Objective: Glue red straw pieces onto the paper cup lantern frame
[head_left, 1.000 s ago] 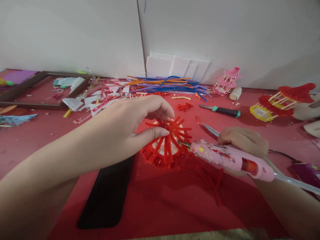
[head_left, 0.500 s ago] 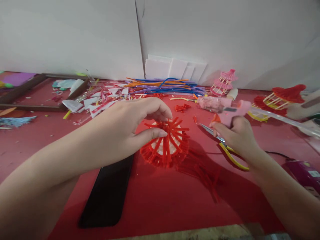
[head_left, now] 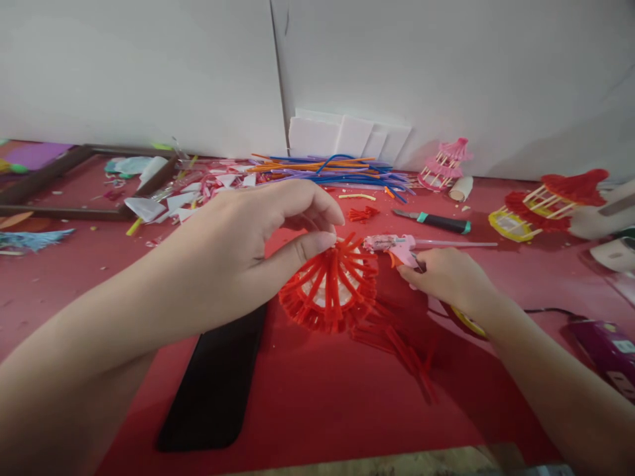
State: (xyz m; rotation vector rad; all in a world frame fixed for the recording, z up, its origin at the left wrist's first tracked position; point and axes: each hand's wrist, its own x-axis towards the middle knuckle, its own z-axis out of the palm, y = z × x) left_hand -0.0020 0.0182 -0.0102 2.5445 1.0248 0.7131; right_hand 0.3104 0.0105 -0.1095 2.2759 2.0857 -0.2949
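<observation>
My left hand (head_left: 278, 231) reaches in from the left, with thumb and fingertips pinched at the top of a small round roof of red pipe cleaners (head_left: 331, 281). The strips spread out like spokes over a pale base, with a red fringe around it. My right hand (head_left: 446, 277) is closed around the handle of a pink hot glue gun (head_left: 397, 244), low over the table; its fingers are partly hidden. A clear glue stick (head_left: 456, 244) juts from the gun's back. Beneath this hand, the yellow-handled scissors (head_left: 466, 322) are mostly covered.
Loose red pipe cleaner pieces (head_left: 409, 357) lie near the roof, and a black phone (head_left: 211, 387) lies in front. A craft knife (head_left: 444, 223), coloured pipe cleaners (head_left: 342, 173), paper scraps (head_left: 178, 203), a pink tower (head_left: 444, 165) and a red tower (head_left: 550, 198) stand or lie behind.
My right hand has brought the glue gun down and left, its nozzle now beside the red roof. The craft knife has come into view behind it. My left fingers have closed into a tighter pinch.
</observation>
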